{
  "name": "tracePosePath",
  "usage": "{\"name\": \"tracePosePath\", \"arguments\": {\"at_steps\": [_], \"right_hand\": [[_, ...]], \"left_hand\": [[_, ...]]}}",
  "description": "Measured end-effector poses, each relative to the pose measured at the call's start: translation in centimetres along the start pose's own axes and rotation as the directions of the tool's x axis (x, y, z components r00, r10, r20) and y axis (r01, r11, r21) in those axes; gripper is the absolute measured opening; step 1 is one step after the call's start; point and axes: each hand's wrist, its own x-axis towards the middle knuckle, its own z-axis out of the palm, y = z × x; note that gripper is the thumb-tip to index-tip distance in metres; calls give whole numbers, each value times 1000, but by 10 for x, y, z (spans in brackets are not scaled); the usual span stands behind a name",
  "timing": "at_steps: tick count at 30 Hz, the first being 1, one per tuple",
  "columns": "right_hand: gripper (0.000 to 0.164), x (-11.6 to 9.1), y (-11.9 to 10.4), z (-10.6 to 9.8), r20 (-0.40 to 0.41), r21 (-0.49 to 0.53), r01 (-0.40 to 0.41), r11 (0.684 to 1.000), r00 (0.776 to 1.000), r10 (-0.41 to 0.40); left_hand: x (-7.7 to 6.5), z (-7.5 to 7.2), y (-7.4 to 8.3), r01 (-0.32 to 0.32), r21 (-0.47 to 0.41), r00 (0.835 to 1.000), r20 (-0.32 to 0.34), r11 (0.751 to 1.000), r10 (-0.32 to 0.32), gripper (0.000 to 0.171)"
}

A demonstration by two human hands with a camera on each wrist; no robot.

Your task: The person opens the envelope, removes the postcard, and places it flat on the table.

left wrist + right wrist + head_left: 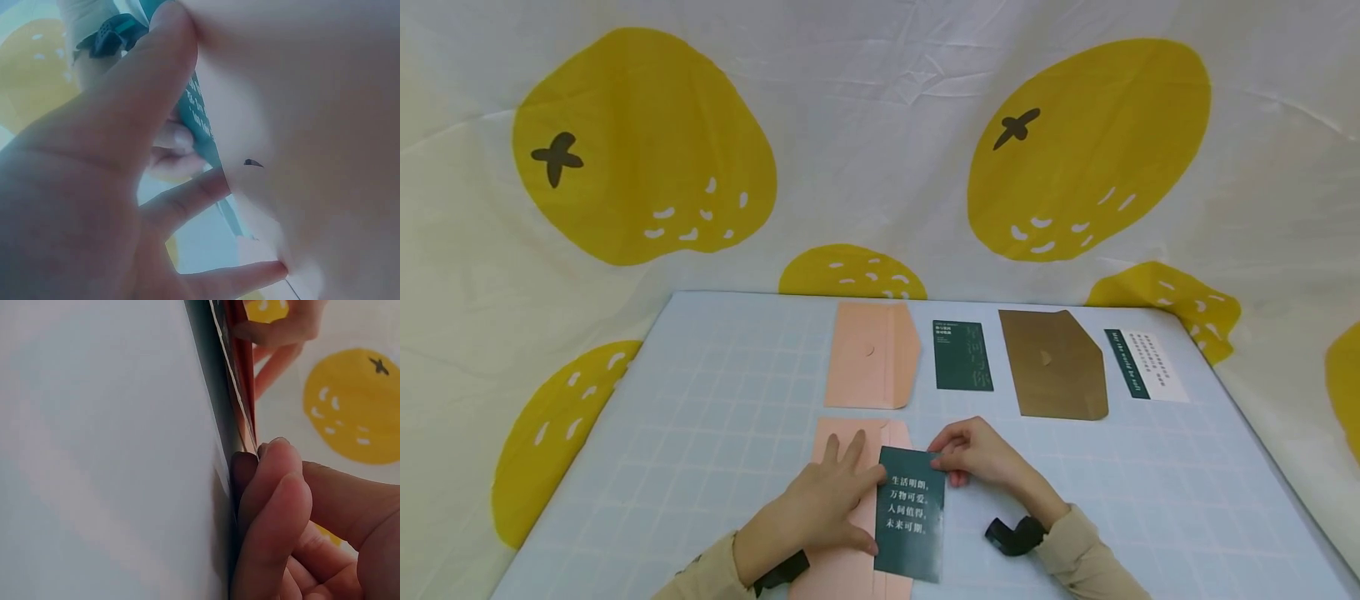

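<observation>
A dark green card (910,546) with white Chinese characters lies over the right side of a pink envelope (835,575) near the front of the table. My right hand (981,457) pinches the card near its top right corner, thumb against fingers, as the right wrist view shows close up. With fingers spread, my left hand (827,504) presses on the envelope, its index fingertip and thumb at the card's left edge. In the left wrist view the envelope (312,125) bulges up beside the card (199,115). The envelope's bottom runs out of the head view.
Along the back lie another pink envelope (857,354), a green card (962,367), a brown envelope (1056,379) and a white card (1161,367) with a green strip. Behind the pale checked tabletop (700,400) hangs a white curtain (865,167) with yellow fruit prints.
</observation>
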Motion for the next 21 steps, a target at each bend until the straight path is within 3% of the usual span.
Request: {"name": "tracePosePath", "arguments": {"at_steps": [21], "right_hand": [[16, -20, 10, -26, 7, 12, -18, 1000, 1000, 18]], "left_hand": [[-1, -1, 3, -2, 42, 1000, -11, 999, 3, 72]]}}
